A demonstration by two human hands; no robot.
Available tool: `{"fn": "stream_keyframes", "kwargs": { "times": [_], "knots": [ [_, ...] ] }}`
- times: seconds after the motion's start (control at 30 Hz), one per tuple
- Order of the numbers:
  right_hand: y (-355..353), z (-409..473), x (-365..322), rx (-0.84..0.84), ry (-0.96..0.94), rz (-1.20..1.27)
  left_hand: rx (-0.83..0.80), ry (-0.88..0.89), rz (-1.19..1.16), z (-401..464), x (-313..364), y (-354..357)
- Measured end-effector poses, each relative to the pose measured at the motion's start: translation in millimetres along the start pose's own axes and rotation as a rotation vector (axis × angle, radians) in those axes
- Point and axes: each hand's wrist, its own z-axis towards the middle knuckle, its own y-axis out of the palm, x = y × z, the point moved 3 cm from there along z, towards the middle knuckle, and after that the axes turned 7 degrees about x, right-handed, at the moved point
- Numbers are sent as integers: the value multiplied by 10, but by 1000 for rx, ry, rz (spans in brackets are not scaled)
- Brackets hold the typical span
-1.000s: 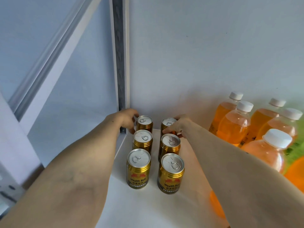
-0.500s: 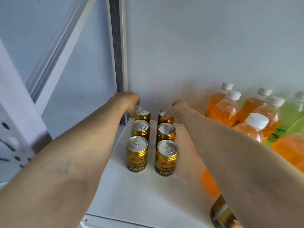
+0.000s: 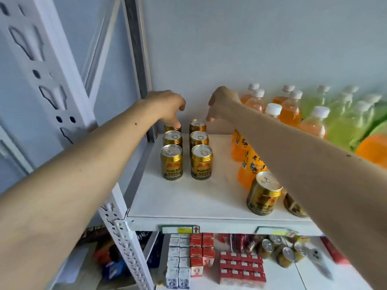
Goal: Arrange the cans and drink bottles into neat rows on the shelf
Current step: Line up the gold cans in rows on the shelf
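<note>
Six gold cans stand in two columns of three at the left of the white shelf (image 3: pixel 184 197). The front pair is a front-left can (image 3: pixel 171 162) and a front-right can (image 3: pixel 202 162). My left hand (image 3: pixel 167 107) reaches over the left column, fingertips down on the top of the back-left can (image 3: pixel 172 128). My right hand (image 3: pixel 222 101) hovers with curled fingers just above and right of the back-right can (image 3: pixel 198 125), holding nothing. A loose gold can (image 3: pixel 263 194) stands near the front right. Another can (image 3: pixel 293 206) is half hidden under my right arm.
Orange bottles (image 3: pixel 251 164) stand beside the cans, with more orange bottles (image 3: pixel 290 110) and green bottles (image 3: pixel 343 130) toward the back right. A perforated white upright (image 3: pixel 123 233) frames the left front corner. The lower shelf holds small cartons (image 3: pixel 196 254) and cans (image 3: pixel 287 256).
The view has pulled back, so the shelf's front edge and lower shelf now show. Both hands have risen from the sides of the rear cans to above their tops.
</note>
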Motion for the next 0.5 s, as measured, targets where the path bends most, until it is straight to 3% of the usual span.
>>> {"fn": "stream_keyframes", "kwargs": {
  "times": [0.23, 0.5],
  "knots": [
    [-266, -1040, 303, 44, -80, -80, 65, 138, -4, -629, 499, -128],
    [-581, -1796, 887, 70, -33, -75, 75, 205, -174, -1025, 1195, -16]
  ]
}}
